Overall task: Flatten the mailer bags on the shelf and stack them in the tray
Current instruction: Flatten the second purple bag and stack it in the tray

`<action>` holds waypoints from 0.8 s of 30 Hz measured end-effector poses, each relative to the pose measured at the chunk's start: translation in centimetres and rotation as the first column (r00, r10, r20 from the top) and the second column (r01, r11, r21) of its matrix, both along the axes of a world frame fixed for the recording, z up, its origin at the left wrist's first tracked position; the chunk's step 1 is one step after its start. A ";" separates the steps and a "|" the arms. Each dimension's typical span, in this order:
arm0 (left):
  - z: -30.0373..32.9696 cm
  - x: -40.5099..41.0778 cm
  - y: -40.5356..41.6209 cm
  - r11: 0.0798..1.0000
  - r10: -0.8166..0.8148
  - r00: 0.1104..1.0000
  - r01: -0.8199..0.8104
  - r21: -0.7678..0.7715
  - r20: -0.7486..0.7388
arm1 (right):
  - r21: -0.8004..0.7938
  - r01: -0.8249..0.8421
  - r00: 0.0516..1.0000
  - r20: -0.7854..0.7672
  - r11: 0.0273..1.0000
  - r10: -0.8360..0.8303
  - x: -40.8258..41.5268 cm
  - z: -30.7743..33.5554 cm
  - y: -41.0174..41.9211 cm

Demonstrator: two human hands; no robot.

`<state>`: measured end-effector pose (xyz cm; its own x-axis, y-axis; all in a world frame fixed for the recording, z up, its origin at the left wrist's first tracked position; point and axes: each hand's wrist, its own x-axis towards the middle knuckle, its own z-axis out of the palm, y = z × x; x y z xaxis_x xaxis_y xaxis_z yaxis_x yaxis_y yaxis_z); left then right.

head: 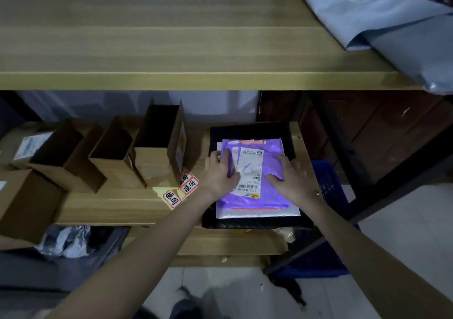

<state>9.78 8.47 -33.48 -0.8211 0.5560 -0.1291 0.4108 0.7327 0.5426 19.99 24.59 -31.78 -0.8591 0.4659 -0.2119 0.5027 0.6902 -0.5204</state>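
- A flat purple plastic mailer bag (255, 171) with a white printed shipping label (247, 171) lies on top of a small stack inside a shallow black tray (252, 131) at the right end of the lower wooden shelf (122, 203).
- Under the purple bag the edges of a white bubble mailer (257, 212) and a thin pink layer stick out at the near and far sides.
- The left hand (220, 174) rests palm down on the bag's left part, fingers spread flat and covering the label's left edge; it presses rather than grips.
- The right hand (291, 176) lies palm down on the bag's right part, fingers open and flat, thumb pointing toward the label.
- Both forearms reach in from the lower edge of the view, bare.
- To the left of the tray stand several open brown cardboard boxes (157, 144) in a row; one at the far left carries a white label.
- Just beside the tray's left side, small red-and-white printed stickers (181, 188) lie on the shelf.
- On the upper wooden shelf (171, 36), at its right end, lie large grey plastic mailer bags (382, 22), not flattened, one hanging over the front edge.
- A blue plastic crate (328, 191) sits lower down to the right of the shelf, beyond a dark metal frame post.
- Crumpled grey-white plastic lies below the lower shelf on the left.
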 end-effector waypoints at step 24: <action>-5.0 0.2 2.5 0.961 -0.277 0.957 0.275 -0.036 -0.087 | 0.390 -0.315 0.947 0.068 0.865 0.314 -2.7 -5.2 -0.8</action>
<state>9.95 10.97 -38.48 -0.6447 0.7606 -0.0772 0.6456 0.5957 0.4779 17.29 23.79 -37.00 -0.9737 0.2163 -0.0713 0.2257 0.9585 -0.1744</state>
